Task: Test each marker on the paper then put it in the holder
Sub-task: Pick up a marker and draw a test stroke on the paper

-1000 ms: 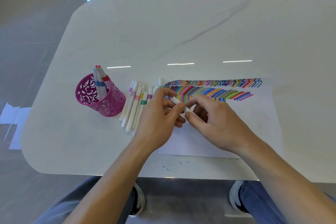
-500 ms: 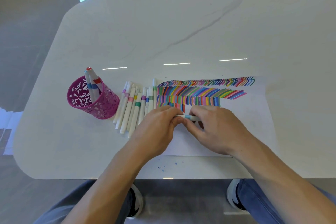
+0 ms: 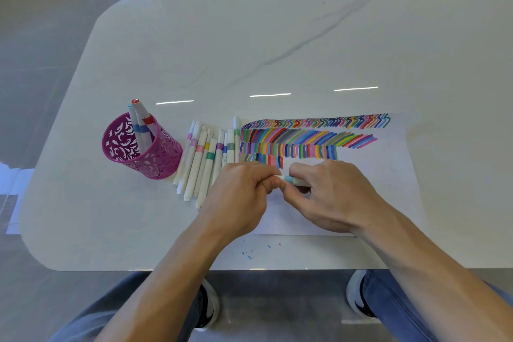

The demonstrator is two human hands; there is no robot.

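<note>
- A white tabletop with rounded corners and a faint grey vein is seen from above.
- Just below the centre of the view, the left hand and the right hand meet, knuckles up and fingers curled.
- Between them a white marker with a light blue band lies roughly level, along the 9-to-3 o'clock line, just above the paper. The left hand pinches its left end and the right hand pinches the rest. Its tip and cap are hidden.
- The paper, a white sheet, lies flat under the hands and runs out towards 3 o'clock. Rows of short coloured strokes fill its top part, at 12 o'clock from the hands.
- A row of loose markers, white with coloured bands, lies side by side at 10 o'clock from the left hand, along the paper's left edge.
- At 9 o'clock, just beside that row, stands a pink cut-out holder. A few tested markers stand in it, with red and blue bands.
- Small blue ink specks dot the tabletop at 6 o'clock from the hands.
- Below the table edge are blue jeans and dark shoes.
</note>
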